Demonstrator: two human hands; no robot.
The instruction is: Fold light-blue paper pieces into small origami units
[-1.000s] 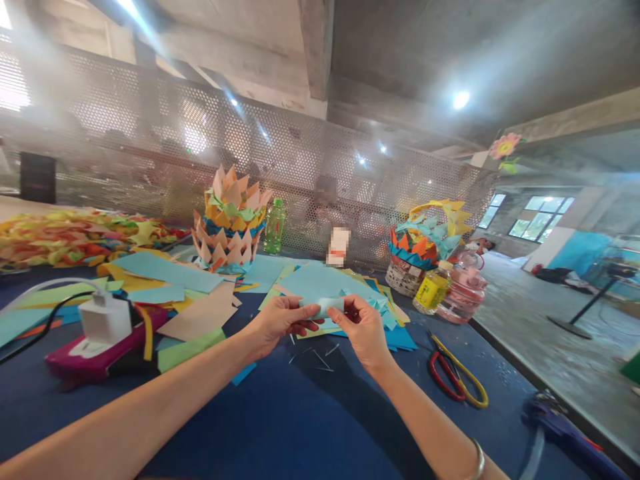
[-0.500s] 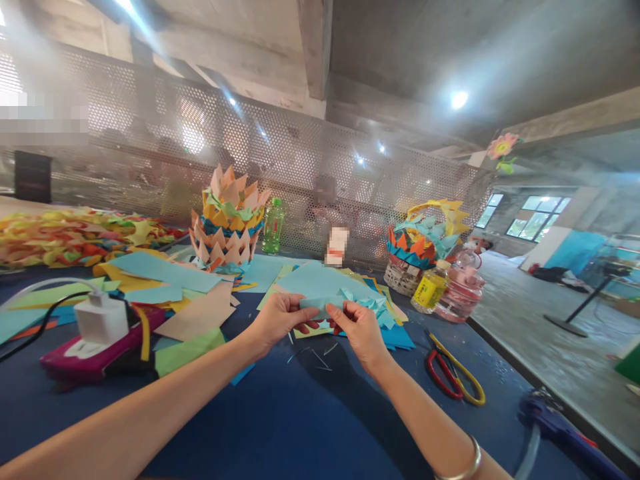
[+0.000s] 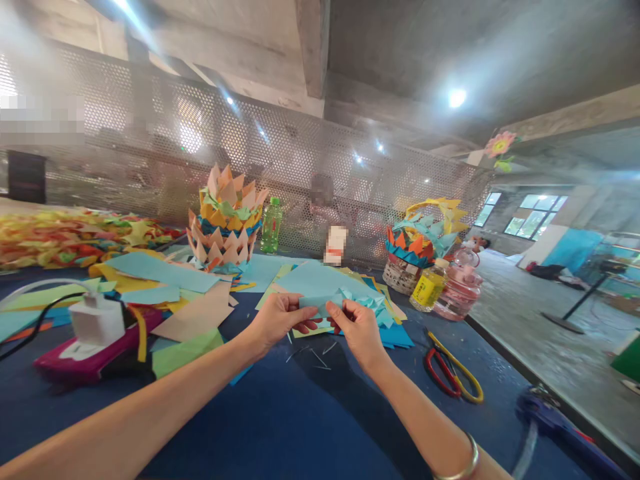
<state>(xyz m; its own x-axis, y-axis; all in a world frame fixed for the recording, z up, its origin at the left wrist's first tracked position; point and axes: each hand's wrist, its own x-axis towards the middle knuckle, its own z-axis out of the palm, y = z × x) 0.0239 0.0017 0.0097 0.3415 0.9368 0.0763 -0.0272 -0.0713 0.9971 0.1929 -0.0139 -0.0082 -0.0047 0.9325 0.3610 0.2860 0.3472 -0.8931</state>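
A small piece of light blue paper (image 3: 320, 304) is stretched between my two hands, above the dark blue table. My left hand (image 3: 280, 319) pinches its left end between thumb and fingers. At the other end, my right hand (image 3: 356, 327) is closed on it the same way, the thumb lying on the front. Just behind my right hand lies a heap of folded light blue paper pieces (image 3: 373, 305). Sheets of light blue paper (image 3: 315, 277) are spread beyond my fingers. Thin pale strips (image 3: 320, 357) lie on the table below my hands.
Scissors (image 3: 454, 370) and a blue glue gun (image 3: 560, 427) lie at right. A purple power strip (image 3: 80, 357) with a white plug is at left. Behind stand a layered paper flower basket (image 3: 225, 223), a green bottle (image 3: 271, 227), another paper basket (image 3: 407, 260) and a yellow-labelled bottle (image 3: 429, 287).
The view has shifted very slightly. Both hands keep the same hold on the light blue paper, with hardly any visible movement.
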